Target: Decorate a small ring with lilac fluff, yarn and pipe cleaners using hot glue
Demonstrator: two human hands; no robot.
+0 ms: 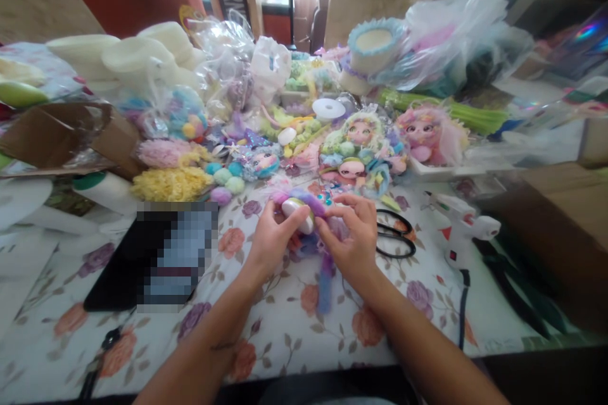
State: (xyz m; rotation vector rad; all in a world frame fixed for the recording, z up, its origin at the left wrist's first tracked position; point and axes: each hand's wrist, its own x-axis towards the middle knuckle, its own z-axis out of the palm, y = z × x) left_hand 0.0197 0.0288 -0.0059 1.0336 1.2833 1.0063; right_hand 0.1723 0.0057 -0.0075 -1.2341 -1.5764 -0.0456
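My left hand (273,237) and my right hand (350,234) meet over the floral tablecloth (285,329) and together hold a small doll head (298,210) with a white oval face and fuzzy purple-blue hair. Left fingers pinch the white face part. Right fingers press into the purple hair (327,266), a strand of which trails down toward me. Black scissors (396,234) lie just right of my right hand.
A white glue gun (463,234) stands at the right with its cord running toward me. A dark tablet (152,259) lies at the left. Finished doll heads (361,145), pompoms (223,177), yarn tufts (171,183), plastic bags and foam rings crowd the back.
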